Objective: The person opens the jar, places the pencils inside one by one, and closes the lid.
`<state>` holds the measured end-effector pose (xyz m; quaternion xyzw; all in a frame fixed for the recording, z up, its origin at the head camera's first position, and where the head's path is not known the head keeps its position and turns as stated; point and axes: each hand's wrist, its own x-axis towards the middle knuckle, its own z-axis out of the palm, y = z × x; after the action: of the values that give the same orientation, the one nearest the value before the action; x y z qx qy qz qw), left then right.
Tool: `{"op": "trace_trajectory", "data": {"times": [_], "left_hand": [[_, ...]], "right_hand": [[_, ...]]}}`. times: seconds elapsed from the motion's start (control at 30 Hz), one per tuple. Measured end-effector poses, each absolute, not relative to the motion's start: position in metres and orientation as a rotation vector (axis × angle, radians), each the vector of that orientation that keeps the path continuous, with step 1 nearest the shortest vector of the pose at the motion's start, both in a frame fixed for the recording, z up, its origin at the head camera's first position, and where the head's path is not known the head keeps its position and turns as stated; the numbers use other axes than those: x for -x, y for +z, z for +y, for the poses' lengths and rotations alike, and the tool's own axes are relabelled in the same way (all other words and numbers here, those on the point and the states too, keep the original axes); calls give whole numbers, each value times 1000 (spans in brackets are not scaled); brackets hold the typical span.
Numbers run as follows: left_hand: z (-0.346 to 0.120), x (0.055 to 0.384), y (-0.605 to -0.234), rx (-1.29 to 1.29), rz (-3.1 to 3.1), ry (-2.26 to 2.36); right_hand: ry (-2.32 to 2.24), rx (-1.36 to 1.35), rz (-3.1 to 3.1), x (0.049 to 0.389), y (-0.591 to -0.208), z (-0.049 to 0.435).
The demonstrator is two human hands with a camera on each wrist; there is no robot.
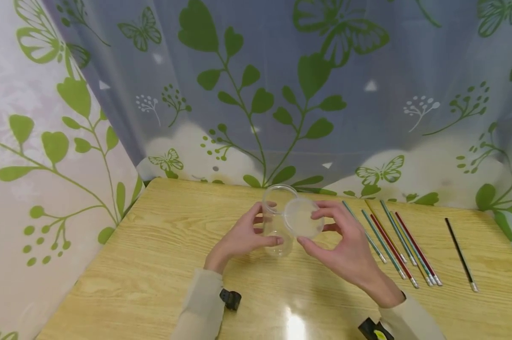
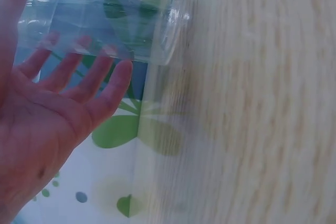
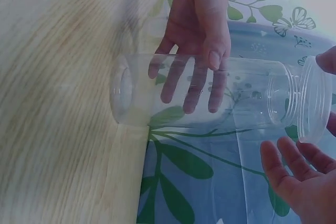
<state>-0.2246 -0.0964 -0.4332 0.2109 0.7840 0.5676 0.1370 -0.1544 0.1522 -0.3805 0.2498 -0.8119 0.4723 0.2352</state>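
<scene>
A clear, see-through jar stands about upright over the table, its round mouth uncovered at the top in the head view. My left hand holds it from the left, thumb on the near side and fingers round the far side; through the wall of the jar those fingers show in the right wrist view. A round, translucent lid is pinched by its edge between the thumb and fingers of my right hand. In the right wrist view the lid sits right at the jar's rim.
Several coloured pencils with pale ends lie in a loose group on the wooden table, right of my right hand. A black pencil lies apart, farther right. Behind the table's far edge hangs a leaf-and-butterfly patterned curtain.
</scene>
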Motion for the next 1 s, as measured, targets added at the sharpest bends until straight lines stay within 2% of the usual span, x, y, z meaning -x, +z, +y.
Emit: {"op": "trace_trajectory", "data": {"times": [0.6, 1.0], "left_hand": [[-97, 231, -432, -492, 2369, 1650], [-97, 234, -436, -518, 2377, 1634]], "right_hand": [[1238, -711, -2268, 135, -405, 171], [1246, -747, -2429, 128, -430, 186]]}}
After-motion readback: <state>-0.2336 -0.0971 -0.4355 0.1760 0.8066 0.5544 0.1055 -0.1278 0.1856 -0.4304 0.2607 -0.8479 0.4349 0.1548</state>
